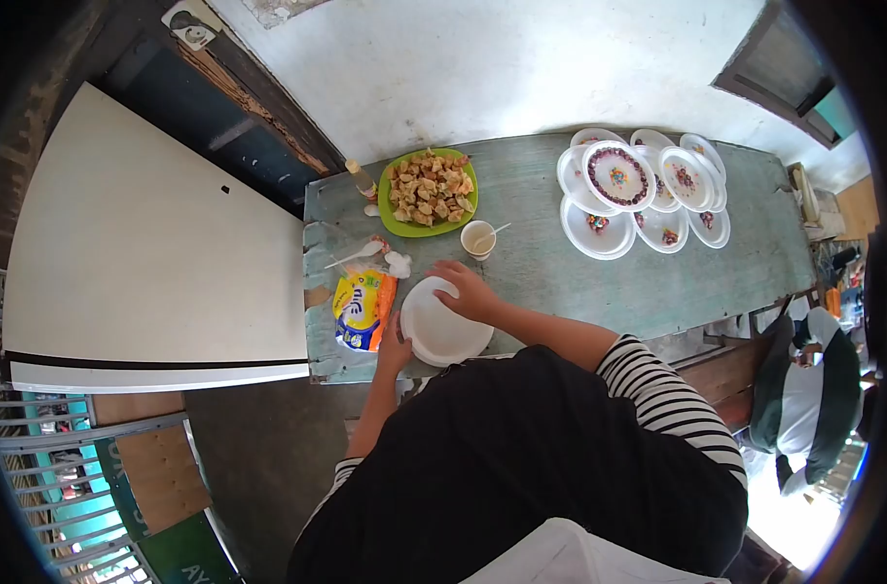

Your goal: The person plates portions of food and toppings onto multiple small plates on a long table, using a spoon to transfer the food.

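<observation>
A white round plate (447,326) lies at the table's near edge, right in front of my body. My left hand (395,343) grips its left rim, with the fingers partly hidden. Over the far rim, my right hand (463,290) has its fingers closed on the same plate. Just left of my left hand is a yellow, blue and orange plastic packet (363,310). A white plastic spoon (356,255) and a crumpled white piece (398,265) lie beyond the packet. Behind my right hand stands a paper cup (477,239) with a white utensil in it.
A green plate (404,226) heaped with folded brown snacks (432,190) sits near the wall, beside a small bottle (361,178). Several white plates (599,243) with small colourful pieces overlap at the right. A white panel (161,243) borders the table's left. Another person (803,389) is at far right.
</observation>
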